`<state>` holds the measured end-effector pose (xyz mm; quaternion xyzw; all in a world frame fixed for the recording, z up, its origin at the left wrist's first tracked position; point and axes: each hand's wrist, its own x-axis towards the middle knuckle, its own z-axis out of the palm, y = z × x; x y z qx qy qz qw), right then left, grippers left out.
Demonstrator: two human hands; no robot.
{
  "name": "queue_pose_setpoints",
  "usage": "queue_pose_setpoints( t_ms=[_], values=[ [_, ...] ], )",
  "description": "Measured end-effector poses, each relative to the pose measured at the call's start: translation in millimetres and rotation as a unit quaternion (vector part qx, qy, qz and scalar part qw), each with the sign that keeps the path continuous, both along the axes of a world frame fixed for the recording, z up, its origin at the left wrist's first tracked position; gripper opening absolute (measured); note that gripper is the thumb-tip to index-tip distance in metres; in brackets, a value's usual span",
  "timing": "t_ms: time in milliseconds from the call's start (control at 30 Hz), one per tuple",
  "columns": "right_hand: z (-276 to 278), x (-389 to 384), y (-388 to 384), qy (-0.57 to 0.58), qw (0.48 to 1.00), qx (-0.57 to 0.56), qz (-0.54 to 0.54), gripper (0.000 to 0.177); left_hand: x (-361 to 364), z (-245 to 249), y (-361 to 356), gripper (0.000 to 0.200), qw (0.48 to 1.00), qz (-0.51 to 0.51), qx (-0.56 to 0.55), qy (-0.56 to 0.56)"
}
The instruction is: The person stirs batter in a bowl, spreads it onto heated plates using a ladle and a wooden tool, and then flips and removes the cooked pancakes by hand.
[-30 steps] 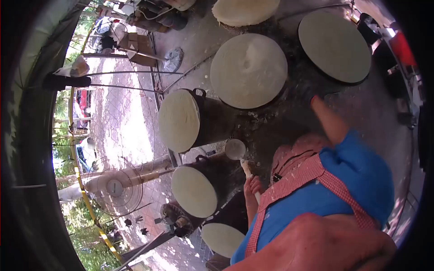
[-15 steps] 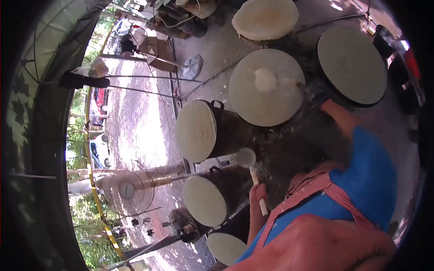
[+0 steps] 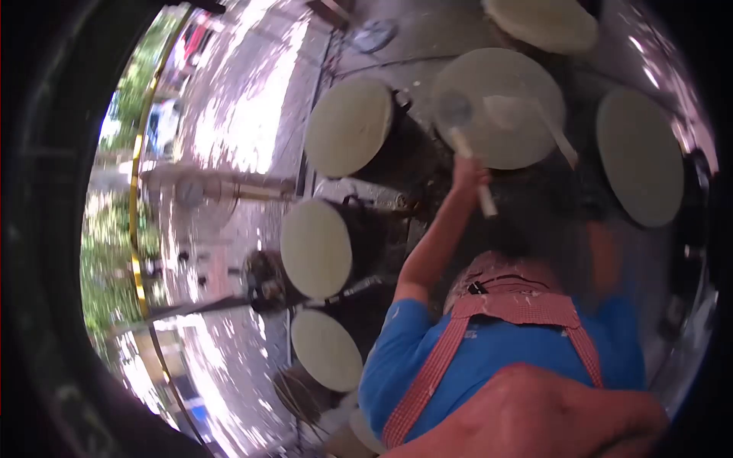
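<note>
My left hand (image 3: 471,175) is closed around the wooden handle of a ladle (image 3: 458,109). Its round bowl is over the left part of a pale round griddle top (image 3: 527,153). A lighter patch of batter (image 3: 504,112) lies near the middle of that top. My right hand (image 3: 586,179), in a dark glove and blurred, is low at the griddle's right edge. From it a long, pale, flat stick-like tool (image 3: 556,133) reaches over the griddle, its tip near the batter patch. The right fingers are hard to make out against the dark ground.
More drum-like stoves with pale round tops stand around me: left (image 3: 349,126), lower left (image 3: 315,248), another (image 3: 327,349), right (image 3: 640,156) and far back (image 3: 542,23). A blurred fan (image 3: 191,191) stands at the left, near a yellow-striped bar (image 3: 136,221).
My left hand has carried the ladle from beside the stoves up over the middle griddle. My right hand has drawn back toward me with its tool. The view has swung.
</note>
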<state>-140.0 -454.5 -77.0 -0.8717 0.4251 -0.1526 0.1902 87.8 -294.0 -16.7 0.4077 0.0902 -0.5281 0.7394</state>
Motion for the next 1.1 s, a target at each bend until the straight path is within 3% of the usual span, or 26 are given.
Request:
queue_pose_setpoints(
  t_ms=[33,67,100,133,167,200,267,333,400,467,567,667,700,767,800,833,867,933,1000,1033,1100],
  values=[
    [-5,1,7,-0.019,1.000,0.002,-0.001,0.024,-13,7,-18,0.010,0.995,0.008,0.081,-0.057],
    [-9,2,19,-0.036,0.999,0.005,0.004,0.023,-16,-22,-31,0.010,0.997,-0.022,0.074,-0.016],
    [-12,0,32,-0.049,0.999,0.012,0.010,0.023,-28,-14,-38,0.012,0.988,-0.046,0.123,-0.085],
    [-14,-6,43,-0.059,0.998,0.019,0.014,0.023,-26,-11,-28,0.012,0.989,-0.027,0.127,-0.075],
    [-14,-13,54,-0.069,0.997,0.019,0.015,0.023,-18,-6,-19,0.013,0.989,-0.044,0.039,0.133],
    [-12,-24,66,-0.071,0.997,0.019,0.014,0.023,-14,-3,-8,0.015,0.938,-0.062,-0.055,0.337],
    [-4,-49,91,-0.069,0.998,0.005,0.014,0.022,-17,17,65,0.019,0.976,-0.091,-0.130,0.150],
    [8,-71,115,-0.053,0.998,-0.029,0.016,0.022,-38,40,115,0.032,0.993,-0.064,-0.023,0.094],
    [18,-69,132,-0.040,0.994,-0.092,0.034,0.021,-22,39,133,0.035,0.956,-0.061,-0.021,0.285],
    [26,-38,130,-0.035,0.980,-0.186,0.066,0.021,-13,41,149,0.035,0.858,-0.064,-0.207,0.465],
    [28,18,118,-0.043,0.947,-0.289,0.131,0.020,-16,67,174,0.032,0.822,-0.004,-0.246,0.514],
    [25,55,115,-0.086,0.920,-0.262,0.278,0.021,-12,74,198,0.034,0.851,0.081,-0.226,0.467],
    [7,59,111,-0.128,0.949,-0.081,0.275,0.021,-13,63,204,0.036,0.836,0.069,-0.250,0.483],
    [-2,62,114,-0.193,0.921,0.219,0.259,0.020,-44,59,217,0.038,0.802,0.075,-0.318,0.499],
    [-3,79,117,-0.215,0.889,0.324,0.244,0.018,-49,51,222,0.039,0.781,0.080,-0.371,0.496],
    [-19,87,107,-0.193,0.856,0.359,0.319,0.018,-65,47,230,0.025,0.772,0.131,-0.390,0.484],
    [-48,101,84,-0.142,0.743,0.592,0.280,0.019,-80,45,238,0.018,0.761,0.174,-0.409,0.473],
    [-70,136,96,-0.005,0.568,0.787,0.243,0.022,-115,52,253,0.012,0.780,0.271,-0.399,0.399],
    [-58,165,108,-0.015,0.772,0.461,0.438,0.024,-157,56,270,0.010,0.759,0.367,-0.407,0.350],
    [-40,177,127,0.000,0.752,0.465,0.467,0.024,-177,57,275,0.008,0.751,0.415,-0.397,0.325],
    [8,198,181,0.109,0.745,0.316,0.577,0.026,-217,54,297,0.008,0.709,0.470,-0.435,0.296]
  ],
)
